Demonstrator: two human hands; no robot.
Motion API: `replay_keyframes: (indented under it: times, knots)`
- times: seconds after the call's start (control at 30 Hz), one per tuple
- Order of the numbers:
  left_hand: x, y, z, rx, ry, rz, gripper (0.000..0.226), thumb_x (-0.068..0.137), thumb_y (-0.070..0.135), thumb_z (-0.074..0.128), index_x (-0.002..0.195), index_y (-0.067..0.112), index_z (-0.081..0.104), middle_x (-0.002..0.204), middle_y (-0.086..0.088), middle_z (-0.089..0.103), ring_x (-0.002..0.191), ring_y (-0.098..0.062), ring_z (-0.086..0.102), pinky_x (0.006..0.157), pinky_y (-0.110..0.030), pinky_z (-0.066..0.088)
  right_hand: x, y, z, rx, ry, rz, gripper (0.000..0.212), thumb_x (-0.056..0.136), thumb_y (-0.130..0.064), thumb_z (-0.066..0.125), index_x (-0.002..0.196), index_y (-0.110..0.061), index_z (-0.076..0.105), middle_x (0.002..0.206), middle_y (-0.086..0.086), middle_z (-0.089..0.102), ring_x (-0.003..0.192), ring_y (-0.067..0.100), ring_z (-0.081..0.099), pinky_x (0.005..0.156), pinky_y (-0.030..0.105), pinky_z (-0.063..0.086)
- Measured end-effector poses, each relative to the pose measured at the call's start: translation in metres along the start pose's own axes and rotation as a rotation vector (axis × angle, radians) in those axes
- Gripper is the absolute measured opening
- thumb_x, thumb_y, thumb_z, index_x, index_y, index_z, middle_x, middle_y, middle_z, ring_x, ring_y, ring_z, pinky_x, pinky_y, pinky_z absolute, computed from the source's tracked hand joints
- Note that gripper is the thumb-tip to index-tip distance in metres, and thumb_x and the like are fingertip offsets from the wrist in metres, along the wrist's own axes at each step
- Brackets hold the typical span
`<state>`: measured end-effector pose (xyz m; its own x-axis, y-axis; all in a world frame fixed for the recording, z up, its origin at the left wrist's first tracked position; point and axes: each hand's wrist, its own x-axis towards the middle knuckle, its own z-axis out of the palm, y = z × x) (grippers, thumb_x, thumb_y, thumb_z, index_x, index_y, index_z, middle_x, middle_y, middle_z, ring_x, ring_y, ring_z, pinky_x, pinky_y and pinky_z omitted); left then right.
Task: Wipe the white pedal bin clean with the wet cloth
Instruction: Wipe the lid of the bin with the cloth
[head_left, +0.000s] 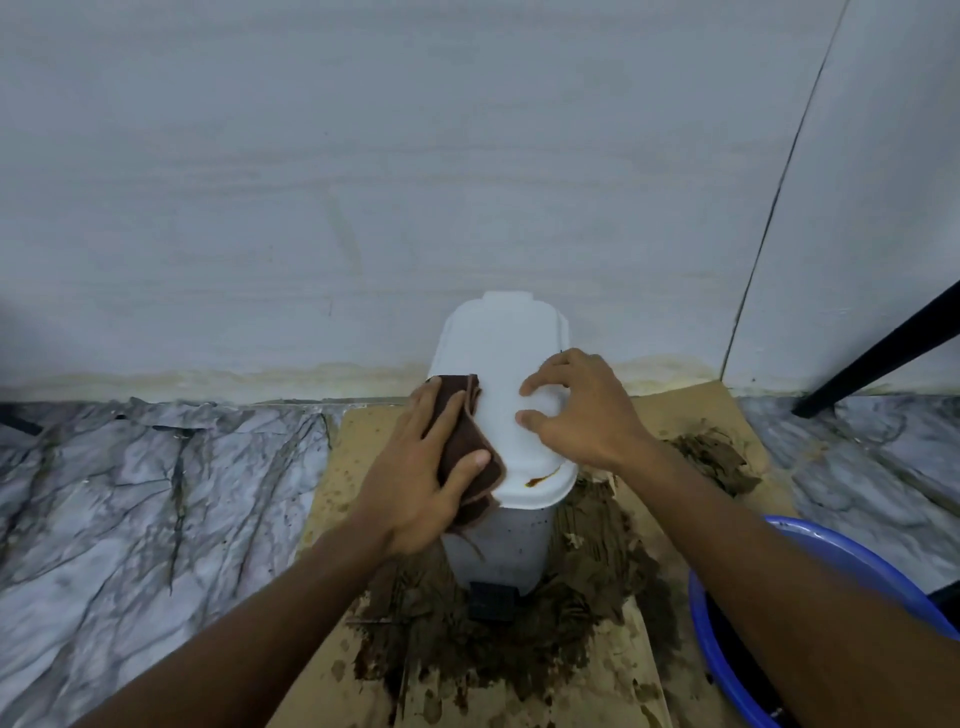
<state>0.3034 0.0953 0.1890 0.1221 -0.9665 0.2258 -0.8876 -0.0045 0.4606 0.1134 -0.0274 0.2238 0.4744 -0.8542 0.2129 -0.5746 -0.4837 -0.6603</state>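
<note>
Pedal bin: the white pedal bin (497, 551) stands upright on a sheet of cardboard (618, 680) on the floor, its back against the wall (363, 182).
Lid: the lid (501, 353) is closed; a brown streak (541, 479) marks its near edge.
Bin front: small dark specks dot the body; the black pedal (491, 603) sticks out at the base.
Cloth: a brown wet cloth (470, 441) lies over the lid's left edge and hangs a little down the side.
Left hand: the left hand (421, 467) lies flat on the cloth, fingers mostly straight and thumb across it, pressing it to the lid.
Right hand: the right hand (582, 410) rests on the lid's right half, fingers bent with their tips on the plastic, grasping nothing.
Mud: wet brown muck (467, 639) is smeared over the cardboard around the base.
Basin: a blue basin (852, 564) sits near the bin on the right, partly out of view.
Floor: grey veined marble (130, 493).
Far right: a slanted black leg (883, 353).
</note>
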Motion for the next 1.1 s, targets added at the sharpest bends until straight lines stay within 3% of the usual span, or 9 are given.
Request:
replay_keyframes:
  times: [0.1,0.33,0.5,0.73,0.93,1.1]
  knots:
    - [0.006,0.026,0.009,0.109,0.023,0.009,0.079,0.095,0.069,0.022,0.16,0.026,0.01,0.168,0.001,-0.004,0.153,-0.013,-0.009,0.125,-0.036,-0.003,0.019,0.013,-0.004,0.003,-0.008,-0.073,0.016,0.079,-0.036,0.077,0.094,-0.037,0.071,0.12,-0.01,0.06,0.123,0.014,0.046,0.106,0.041,0.041]
    - [0.019,0.04,0.012,0.265,0.005,0.039,0.081,0.093,0.07,0.008,0.16,0.024,0.008,0.168,-0.003,-0.002,0.153,-0.015,-0.012,0.121,-0.032,-0.014,0.066,0.036,-0.006,-0.03,-0.16,-0.174,0.034,0.092,-0.036,0.066,0.126,-0.035,0.064,0.146,-0.008,0.046,0.145,0.011,0.027,0.119,0.039,0.024]
    - [0.025,0.047,0.013,0.334,-0.006,-0.018,0.083,0.091,0.068,0.002,0.16,0.023,0.011,0.168,-0.006,0.003,0.155,-0.018,-0.008,0.125,-0.043,-0.004,0.09,0.038,0.0,-0.097,-0.199,-0.215,0.04,0.094,-0.041,0.063,0.133,-0.034,0.059,0.151,-0.009,0.041,0.147,0.011,0.024,0.12,0.042,0.023]
    - [0.029,0.059,0.017,0.297,0.004,-0.01,0.076,0.096,0.063,0.016,0.16,0.023,0.014,0.168,0.001,0.009,0.155,-0.016,-0.003,0.126,-0.042,-0.003,0.09,0.042,0.017,-0.05,-0.146,-0.282,0.037,0.095,-0.038,0.061,0.132,-0.035,0.061,0.15,-0.009,0.043,0.142,0.013,0.032,0.119,0.041,0.026]
    - [0.031,0.068,0.023,0.277,0.017,0.014,0.075,0.096,0.062,0.025,0.159,0.021,0.019,0.167,0.0,0.014,0.155,-0.018,0.0,0.126,-0.042,-0.002,0.106,0.036,0.008,-0.063,-0.116,-0.31,0.031,0.09,-0.031,0.068,0.121,-0.03,0.07,0.136,-0.006,0.055,0.131,0.013,0.045,0.114,0.039,0.034]
    - [0.03,0.064,0.021,0.264,0.031,-0.003,0.077,0.095,0.063,0.024,0.159,0.021,0.019,0.167,0.001,0.012,0.155,-0.017,-0.003,0.125,-0.042,-0.005,0.128,0.041,0.011,-0.112,-0.198,-0.274,0.04,0.095,-0.04,0.061,0.134,-0.035,0.058,0.154,-0.012,0.039,0.148,0.008,0.021,0.122,0.038,0.018]
